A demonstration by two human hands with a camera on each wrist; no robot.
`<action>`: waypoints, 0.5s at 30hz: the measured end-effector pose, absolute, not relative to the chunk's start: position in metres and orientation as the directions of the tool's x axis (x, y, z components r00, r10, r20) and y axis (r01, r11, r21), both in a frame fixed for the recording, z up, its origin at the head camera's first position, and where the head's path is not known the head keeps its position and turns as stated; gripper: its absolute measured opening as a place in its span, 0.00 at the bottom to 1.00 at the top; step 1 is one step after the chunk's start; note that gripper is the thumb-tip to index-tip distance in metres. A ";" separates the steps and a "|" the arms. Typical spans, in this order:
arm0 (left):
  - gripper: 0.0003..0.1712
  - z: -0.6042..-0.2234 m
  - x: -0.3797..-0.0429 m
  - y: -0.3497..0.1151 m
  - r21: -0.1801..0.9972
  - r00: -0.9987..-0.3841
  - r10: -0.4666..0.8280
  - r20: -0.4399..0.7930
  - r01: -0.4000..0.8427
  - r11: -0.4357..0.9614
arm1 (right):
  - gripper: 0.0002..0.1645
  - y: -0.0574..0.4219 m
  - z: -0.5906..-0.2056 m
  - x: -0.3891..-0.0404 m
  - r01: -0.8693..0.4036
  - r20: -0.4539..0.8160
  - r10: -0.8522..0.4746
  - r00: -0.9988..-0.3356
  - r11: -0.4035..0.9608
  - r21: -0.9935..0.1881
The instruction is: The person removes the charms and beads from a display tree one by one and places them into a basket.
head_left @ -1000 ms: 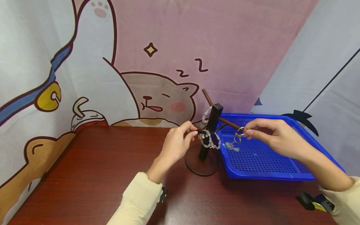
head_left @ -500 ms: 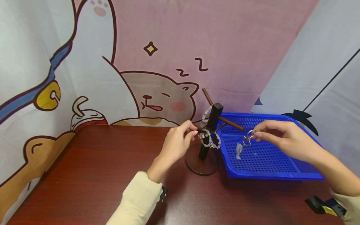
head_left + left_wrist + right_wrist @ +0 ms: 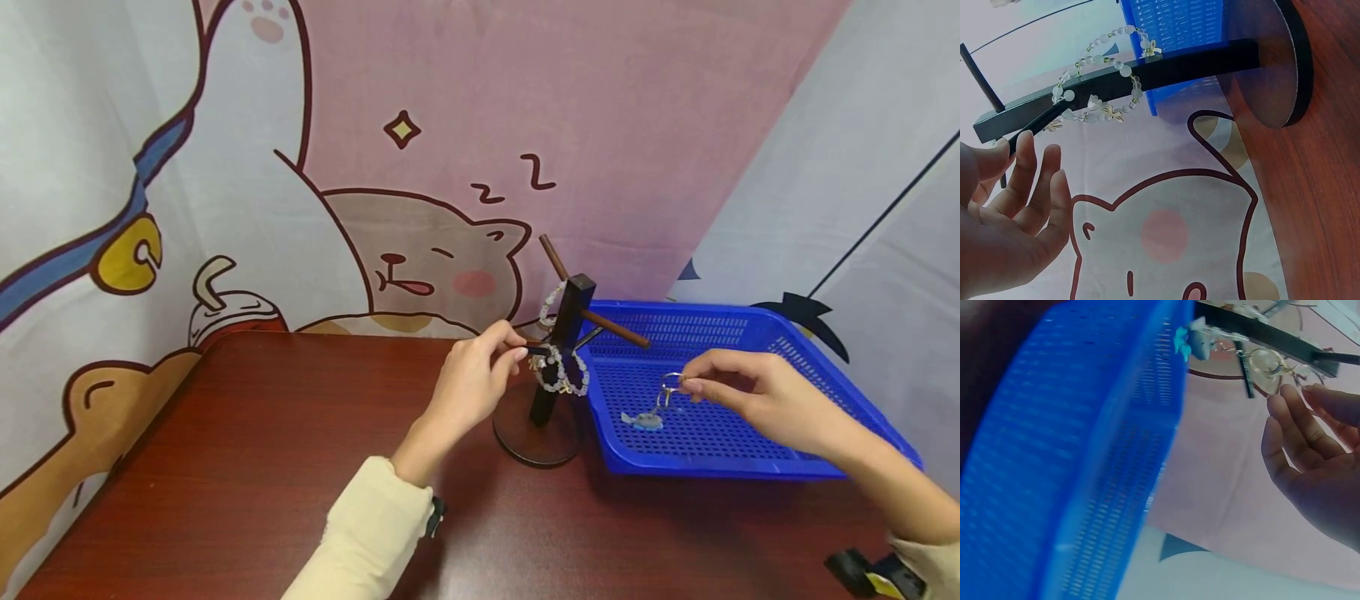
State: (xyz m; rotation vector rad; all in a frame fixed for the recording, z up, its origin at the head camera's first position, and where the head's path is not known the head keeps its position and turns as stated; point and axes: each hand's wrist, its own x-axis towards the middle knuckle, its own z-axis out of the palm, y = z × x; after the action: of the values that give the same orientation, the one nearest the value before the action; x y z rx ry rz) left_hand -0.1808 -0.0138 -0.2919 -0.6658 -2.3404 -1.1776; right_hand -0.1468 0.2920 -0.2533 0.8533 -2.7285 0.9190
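Note:
My left hand (image 3: 474, 375) pinches the end of a dark peg on a wooden display stand (image 3: 573, 308). Beaded bracelets (image 3: 1125, 71) with pale stones and small gold charms hang from that peg, close to the post. Between thumb and fingertips, my right hand (image 3: 761, 400) holds a keychain (image 3: 645, 422) by its gold ring. A small grey-blue sea-animal charm dangles from the keychain over the blue basket. In the right wrist view the charm (image 3: 649, 423) shows a bright blue part as well. The stand's right-hand brown peg (image 3: 617, 328) has nothing on it.
A blue perforated plastic basket (image 3: 720, 468) stands right of the stand on the reddish-brown table (image 3: 300, 467). Another bracelet (image 3: 548, 312) hangs at the stand's upper back. A cartoon-printed cloth (image 3: 637, 125) covers the wall behind.
My right hand has drawn the keychain away from the right-hand peg, moving right and then down over the basket, with the charm swinging. My left hand has stayed on its peg.

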 end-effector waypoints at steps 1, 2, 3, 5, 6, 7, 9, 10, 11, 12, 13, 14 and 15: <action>0.02 -0.292 -0.181 -0.014 0.615 -0.789 0.222 0.572 0.592 0.521 | 0.12 0.292 -0.257 -0.147 -0.555 0.294 -0.473 -0.830 0.654 -0.514; 0.02 -0.292 -0.180 -0.014 0.615 -0.789 0.223 0.573 0.593 0.520 | 0.12 0.292 -0.260 -0.147 -0.557 0.292 -0.478 -0.829 0.654 -0.512; 0.02 -0.291 -0.180 -0.014 0.616 -0.789 0.223 0.572 0.593 0.519 | 0.11 0.292 -0.264 -0.147 -0.558 0.289 -0.481 -0.828 0.654 -0.511; 0.02 -0.291 -0.180 -0.014 0.615 -0.788 0.224 0.573 0.594 0.518 | 0.11 0.293 -0.270 -0.148 -0.555 0.277 -0.486 -0.829 0.656 -0.512; 0.02 -0.291 -0.180 -0.014 0.615 -0.788 0.224 0.573 0.594 0.519 | 0.11 0.293 -0.273 -0.148 -0.560 0.277 -0.491 -0.826 0.652 -0.511; 0.02 -0.291 -0.180 -0.014 0.615 -0.789 0.224 0.572 0.593 0.519 | 0.11 0.294 -0.276 -0.148 -0.560 0.273 -0.494 -0.825 0.651 -0.513; 0.03 -0.291 -0.179 -0.014 0.614 -0.789 0.225 0.572 0.594 0.520 | 0.10 0.295 -0.282 -0.149 -0.562 0.266 -0.502 -0.823 0.645 -0.518; 0.03 -0.291 -0.179 -0.014 0.614 -0.789 0.225 0.572 0.593 0.520 | 0.10 0.295 -0.285 -0.149 -0.559 0.260 -0.503 -0.824 0.645 -0.522; 0.03 -0.291 -0.179 -0.014 0.614 -0.789 0.225 0.572 0.594 0.521 | 0.09 0.295 -0.288 -0.149 -0.559 0.257 -0.507 -0.823 0.641 -0.526; 0.03 -0.291 -0.179 -0.014 0.616 -0.791 0.224 0.570 0.591 0.521 | 0.09 0.296 -0.290 -0.149 -0.560 0.255 -0.511 -0.821 0.636 -0.531; 0.03 -0.291 -0.180 -0.014 0.618 -0.792 0.222 0.569 0.590 0.519 | 0.09 0.296 -0.292 -0.149 -0.557 0.252 -0.509 -0.823 0.634 -0.537; 0.03 -0.291 -0.180 -0.014 0.620 -0.793 0.221 0.568 0.589 0.518 | 0.09 0.296 -0.294 -0.149 -0.552 0.247 -0.508 -0.825 0.631 -0.545; 0.03 -0.291 -0.180 -0.013 0.621 -0.794 0.220 0.567 0.588 0.519 | 0.09 0.296 -0.296 -0.150 -0.554 0.245 -0.513 -0.822 0.625 -0.550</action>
State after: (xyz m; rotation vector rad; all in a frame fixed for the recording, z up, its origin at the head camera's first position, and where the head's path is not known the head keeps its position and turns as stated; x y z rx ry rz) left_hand -0.1798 -0.0134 -0.2911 -0.6634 -2.3426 -1.1882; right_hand -0.1495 0.2961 -0.2961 0.9121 -2.7735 0.9719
